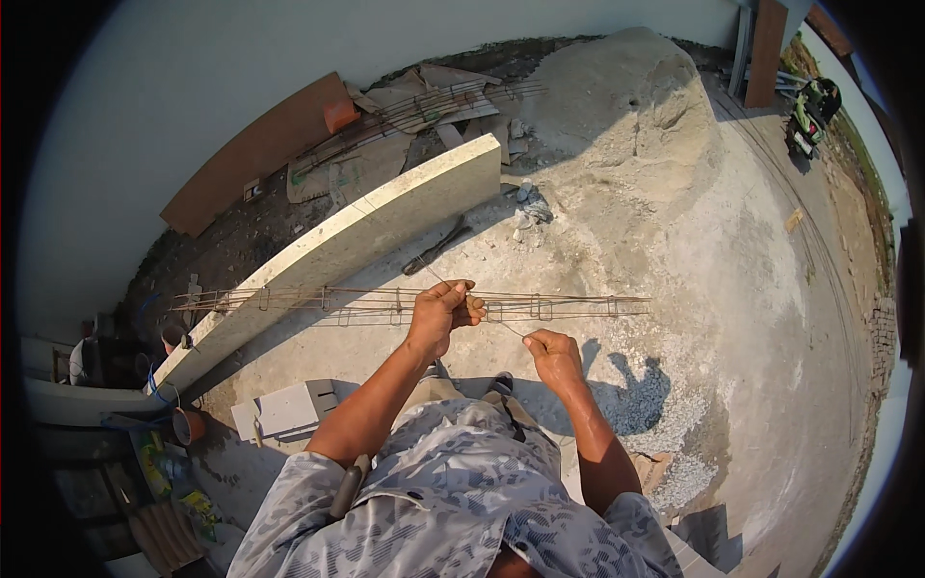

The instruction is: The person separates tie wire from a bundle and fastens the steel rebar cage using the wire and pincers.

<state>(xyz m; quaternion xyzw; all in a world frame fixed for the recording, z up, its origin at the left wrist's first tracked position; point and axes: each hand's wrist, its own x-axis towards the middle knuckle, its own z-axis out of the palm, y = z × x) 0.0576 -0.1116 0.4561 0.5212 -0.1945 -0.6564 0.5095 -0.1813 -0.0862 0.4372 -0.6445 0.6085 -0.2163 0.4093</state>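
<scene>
A long rebar cage (398,304) of thin rusty bars with several square stirrups lies crosswise in front of me, its left part over a low wall. My left hand (441,314) is closed at the middle of the cage, fingers curled around a thin tie wire. Lower and to the right, my right hand (555,358) pinches the wire (508,328) between thumb and fingertips. The wire runs slanting across the cage between both hands, and a free end sticks out above the left one. Whether my left fingers also grip a bar is hidden.
The pale low wall (385,207) runs diagonally at left. Beyond it lie a brown board (260,154) and more rebar. A sand heap (626,106) rises at the back, gravel (646,395) lies lower right, and a dark hand tool (436,247) is on the ground. A motorbike (811,120) stands far right.
</scene>
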